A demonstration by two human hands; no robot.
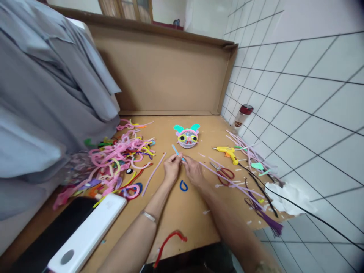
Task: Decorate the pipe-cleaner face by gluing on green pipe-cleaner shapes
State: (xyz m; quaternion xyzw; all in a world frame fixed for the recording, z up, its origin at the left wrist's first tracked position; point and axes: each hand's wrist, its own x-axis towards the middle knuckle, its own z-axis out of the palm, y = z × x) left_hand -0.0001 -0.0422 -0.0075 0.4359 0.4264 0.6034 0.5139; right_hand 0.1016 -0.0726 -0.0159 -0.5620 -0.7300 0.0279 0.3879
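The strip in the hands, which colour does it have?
The strip is light blue, in the head view.

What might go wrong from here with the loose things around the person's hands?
The blue loop lies loose close to the left hand and right hand; either might brush it aside.
The red strip lies at the table's near edge, so a bump could send it off.
The scissors lie beside the right hand, which might knock them if it swings outward.

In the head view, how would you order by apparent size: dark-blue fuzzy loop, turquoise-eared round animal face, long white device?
1. Long white device
2. Animal face
3. Dark-blue loop
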